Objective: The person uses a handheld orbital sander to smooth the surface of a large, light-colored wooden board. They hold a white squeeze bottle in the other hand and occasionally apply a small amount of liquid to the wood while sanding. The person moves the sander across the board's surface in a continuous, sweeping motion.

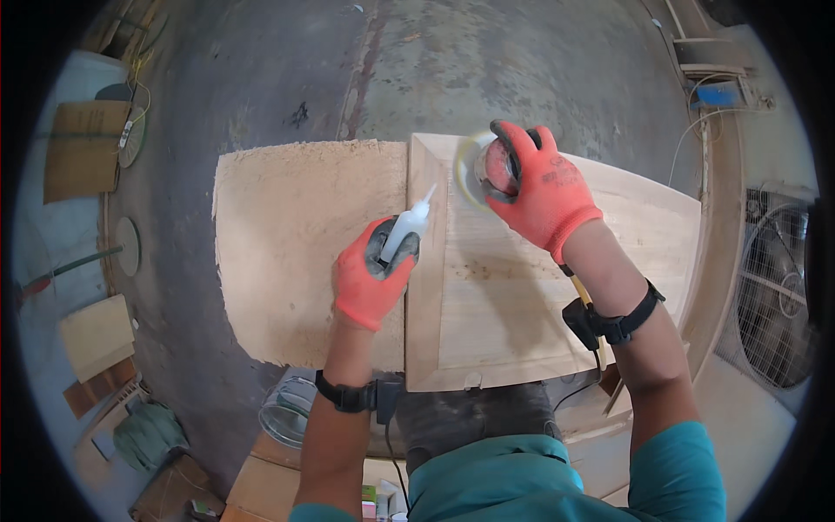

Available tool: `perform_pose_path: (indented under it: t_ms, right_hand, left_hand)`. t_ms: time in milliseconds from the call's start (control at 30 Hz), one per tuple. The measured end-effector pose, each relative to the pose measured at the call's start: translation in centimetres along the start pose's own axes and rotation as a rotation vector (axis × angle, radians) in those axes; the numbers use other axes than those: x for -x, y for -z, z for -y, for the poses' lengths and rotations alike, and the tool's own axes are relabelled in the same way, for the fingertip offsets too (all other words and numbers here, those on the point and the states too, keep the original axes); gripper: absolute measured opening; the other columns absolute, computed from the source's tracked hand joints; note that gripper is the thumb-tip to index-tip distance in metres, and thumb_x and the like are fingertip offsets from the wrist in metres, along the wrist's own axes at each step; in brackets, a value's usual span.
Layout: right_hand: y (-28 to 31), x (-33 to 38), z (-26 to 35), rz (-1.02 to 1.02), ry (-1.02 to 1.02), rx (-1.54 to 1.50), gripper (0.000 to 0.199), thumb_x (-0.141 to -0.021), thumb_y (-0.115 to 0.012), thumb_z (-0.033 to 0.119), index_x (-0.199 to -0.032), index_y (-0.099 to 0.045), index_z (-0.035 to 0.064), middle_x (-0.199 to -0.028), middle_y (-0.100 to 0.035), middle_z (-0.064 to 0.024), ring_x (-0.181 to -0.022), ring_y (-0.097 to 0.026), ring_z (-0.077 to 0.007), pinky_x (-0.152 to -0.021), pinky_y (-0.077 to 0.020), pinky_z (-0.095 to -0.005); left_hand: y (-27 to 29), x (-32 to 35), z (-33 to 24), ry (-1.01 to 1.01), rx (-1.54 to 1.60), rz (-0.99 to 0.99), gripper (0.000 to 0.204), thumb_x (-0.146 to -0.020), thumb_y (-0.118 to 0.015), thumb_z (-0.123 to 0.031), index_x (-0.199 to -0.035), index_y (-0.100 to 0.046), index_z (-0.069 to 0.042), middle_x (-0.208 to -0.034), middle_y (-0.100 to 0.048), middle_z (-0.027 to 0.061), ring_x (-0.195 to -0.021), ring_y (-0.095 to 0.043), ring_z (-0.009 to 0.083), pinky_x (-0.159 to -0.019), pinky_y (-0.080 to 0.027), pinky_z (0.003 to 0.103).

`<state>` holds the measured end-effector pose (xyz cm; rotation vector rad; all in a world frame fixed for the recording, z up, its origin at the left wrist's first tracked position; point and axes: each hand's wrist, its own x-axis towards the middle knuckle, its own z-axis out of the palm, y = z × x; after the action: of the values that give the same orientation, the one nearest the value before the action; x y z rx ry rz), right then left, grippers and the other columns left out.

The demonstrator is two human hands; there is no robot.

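Observation:
My left hand (358,283), in a red and grey work glove, is closed around a small white squeeze bottle (403,235). The bottle's thin nozzle points up and to the right, over the frame of a pale wooden panel (513,326). In my right hand (557,193), gloved alike, is a round red hand-held sander (498,165). Its disc, with a yellowish edge, looks blurred and lies near the panel's upper left corner; I cannot tell whether it touches the wood. Below the sander, small dark marks dot the panel.
A rough-edged tan board (300,252) adjoins the panel on the left. At the far right stands a large caged fan (778,287). A yellow hose or cord (580,289) runs beside my right forearm. Cardboard (84,150) and a green bundle (150,437) lie along the left side.

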<state>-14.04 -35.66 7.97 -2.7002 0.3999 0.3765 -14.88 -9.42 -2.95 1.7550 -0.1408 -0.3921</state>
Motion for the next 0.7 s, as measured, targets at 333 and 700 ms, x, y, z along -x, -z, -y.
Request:
perform_pose_path:
  t_ms: [333, 700]
  right_hand:
    - [0.1, -0.5, 0.2, -0.012, 0.028, 0.020, 0.079, -0.081, -0.082, 0.021, -0.150, -0.045, 0.0169, -0.136, -0.052, -0.0209, -0.109, -0.067, -0.0430, -0.092, -0.0564, -0.0481]
    - [-0.5, -0.4, -0.3, -0.088, 0.025, -0.004, 0.066, -0.085, -0.078, 0.022, -0.143, -0.046, 0.0167, -0.131, -0.051, -0.0251, -0.104, -0.069, -0.0440, -0.090, -0.0573, -0.0492]
  left_hand:
    - [-0.1, 0.0, -0.5, -0.005, 0.044, 0.047, 0.033, -0.092, -0.071, 0.002, -0.125, -0.067, 0.002, -0.100, -0.072, 0.0035, -0.086, -0.063, 0.0071, -0.075, -0.053, 0.025]
    - [0.1, 0.1, 0.1, 0.058, 0.047, 0.006, 0.041, -0.082, -0.078, 0.000, -0.122, -0.070, -0.001, -0.100, -0.076, 0.0068, -0.091, -0.070, 0.0102, -0.083, -0.056, 0.029]
